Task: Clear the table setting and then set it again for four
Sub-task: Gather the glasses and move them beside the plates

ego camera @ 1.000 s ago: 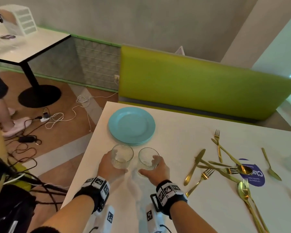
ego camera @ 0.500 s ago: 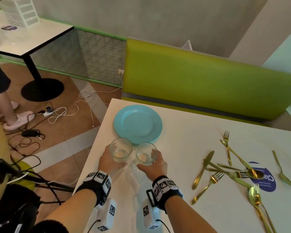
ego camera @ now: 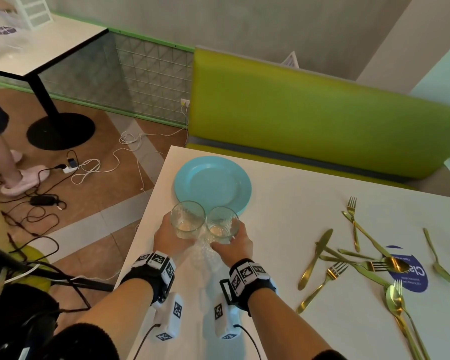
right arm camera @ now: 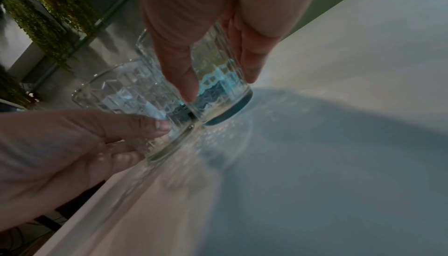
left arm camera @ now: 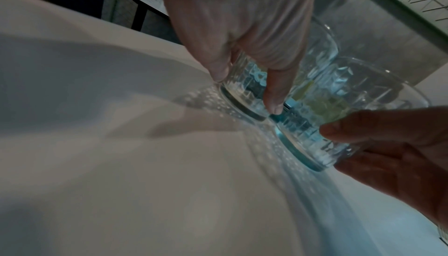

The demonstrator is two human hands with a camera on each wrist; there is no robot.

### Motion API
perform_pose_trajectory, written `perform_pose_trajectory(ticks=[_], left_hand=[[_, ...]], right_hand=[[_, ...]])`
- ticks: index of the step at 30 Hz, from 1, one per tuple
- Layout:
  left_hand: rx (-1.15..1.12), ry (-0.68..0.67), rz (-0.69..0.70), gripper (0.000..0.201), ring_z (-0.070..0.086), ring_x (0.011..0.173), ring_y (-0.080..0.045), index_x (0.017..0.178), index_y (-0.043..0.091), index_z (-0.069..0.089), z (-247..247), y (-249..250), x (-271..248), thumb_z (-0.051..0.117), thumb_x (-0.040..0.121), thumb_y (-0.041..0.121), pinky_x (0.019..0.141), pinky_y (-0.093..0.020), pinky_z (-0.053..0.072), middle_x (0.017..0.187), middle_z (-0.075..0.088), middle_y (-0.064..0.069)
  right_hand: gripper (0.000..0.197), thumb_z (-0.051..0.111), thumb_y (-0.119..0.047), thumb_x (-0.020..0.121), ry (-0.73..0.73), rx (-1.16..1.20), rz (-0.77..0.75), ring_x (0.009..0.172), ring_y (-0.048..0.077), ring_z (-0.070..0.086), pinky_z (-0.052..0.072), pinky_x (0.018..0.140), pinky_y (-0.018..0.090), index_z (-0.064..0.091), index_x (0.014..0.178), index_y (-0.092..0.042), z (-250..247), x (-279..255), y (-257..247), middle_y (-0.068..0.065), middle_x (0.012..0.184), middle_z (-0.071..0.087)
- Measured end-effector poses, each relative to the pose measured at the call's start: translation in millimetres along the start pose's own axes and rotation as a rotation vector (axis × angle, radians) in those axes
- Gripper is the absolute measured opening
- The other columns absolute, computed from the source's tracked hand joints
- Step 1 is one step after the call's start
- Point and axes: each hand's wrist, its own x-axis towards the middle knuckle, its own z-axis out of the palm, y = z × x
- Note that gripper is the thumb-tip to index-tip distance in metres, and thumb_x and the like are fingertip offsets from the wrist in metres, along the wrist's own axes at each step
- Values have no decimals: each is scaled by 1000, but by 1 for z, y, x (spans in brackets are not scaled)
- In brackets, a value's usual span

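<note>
Two clear patterned glasses stand side by side and touching near the table's left edge. My left hand (ego camera: 170,233) grips the left glass (ego camera: 187,219) low around its body, and my right hand (ego camera: 235,237) grips the right glass (ego camera: 222,224) the same way. Just beyond them lies a stack of light blue plates (ego camera: 213,183), whose near rim the glasses overlap in the head view. In the left wrist view my fingers wrap the left glass (left arm camera: 244,91). In the right wrist view they wrap the right glass (right arm camera: 218,79). Whether the bases touch the white table (ego camera: 283,229) I cannot tell.
A loose pile of gold forks, knives and spoons (ego camera: 361,255) lies at the right over a blue round sticker (ego camera: 411,276). A green bench back (ego camera: 309,120) runs behind the table. Cables (ego camera: 89,167) and another person's feet (ego camera: 18,180) are on the floor at the left.
Both hands have moved the two glasses away from me, up to the near rim of the blue plates. The glasses have come closer together and now touch.
</note>
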Motion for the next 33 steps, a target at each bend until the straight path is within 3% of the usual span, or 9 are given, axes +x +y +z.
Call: perform_pose_trajectory(ticks=[6, 9, 11, 15, 22, 24, 26, 29, 33], left_hand=[[-9, -32, -9, 98, 48, 127, -31, 143, 13, 29, 2, -3, 0, 84, 62, 12, 104, -37, 41, 139, 47, -11], [-68, -106, -18, 139, 31, 140, -29, 151, 14, 0, 2, -3, -3, 91, 46, 22, 114, -46, 31, 153, 26, -10], [-74, -108, -51, 149, 19, 145, -29, 149, 16, -15, -1, 1, -7, 93, 46, 21, 117, -45, 22, 157, 14, -11], [-78, 27, -18, 139, 4, 146, -30, 150, 18, -7, -8, 12, -24, 92, 52, 14, 119, -46, 12, 158, 6, -11], [38, 194, 480, 129, 18, 139, -35, 144, 0, 21, 1, 42, -61, 94, 41, 28, 114, -42, 13, 148, 24, -20], [41, 214, 578, 120, 24, 134, -32, 139, -5, 30, 14, 60, -73, 86, 45, 43, 111, -39, 14, 143, 34, -23], [31, 199, 654, 109, 28, 128, -29, 136, -7, 35, 30, 85, -84, 64, 52, 56, 107, -35, 15, 138, 40, -23], [27, 48, 680, 85, 34, 126, -36, 135, -4, 39, 60, 129, -100, 59, 66, 40, 106, -34, 23, 135, 44, -20], [31, -109, 739, 51, 49, 118, -30, 131, 3, 45, 115, 178, -119, 61, 83, 9, 98, -33, 39, 130, 49, -14]], right_hand=[[82, 73, -12, 73, -29, -4, 4, 104, 17, 58, 44, 69, 13, 32, 142, -28, -5, 0, 0, 2, 124, 58], [87, 73, -10, 73, -47, -37, 2, 112, 19, 56, 43, 76, 16, 27, 145, -28, -10, -3, -1, 3, 127, 56], [90, 72, -9, 74, -57, -57, -3, 117, 20, 55, 42, 77, 16, 23, 147, -27, -14, -6, -2, 5, 133, 53], [98, 75, -10, 74, -55, -94, -16, 129, 19, 47, 41, 95, 19, 14, 150, -22, -28, -13, -1, 5, 149, 37], [100, 78, -12, 73, 36, -97, -17, 132, 19, 44, 40, 103, 26, 14, 150, -20, -87, -30, 6, 3, 150, 37], [99, 78, -14, 74, 87, -107, -6, 131, 19, 45, 40, 104, 27, 16, 149, -20, -111, -36, 9, 4, 148, 40], [98, 79, -13, 73, 148, -84, 13, 131, 21, 45, 41, 105, 31, 17, 149, -20, -138, -41, 14, 6, 147, 42], [93, 79, -14, 74, 250, -64, 35, 130, 24, 46, 42, 105, 33, 22, 147, -19, -184, -48, 26, 9, 144, 44], [83, 76, -15, 76, 366, -33, 89, 125, 25, 50, 45, 97, 30, 29, 144, -17, -257, -51, 57, 10, 139, 49]])
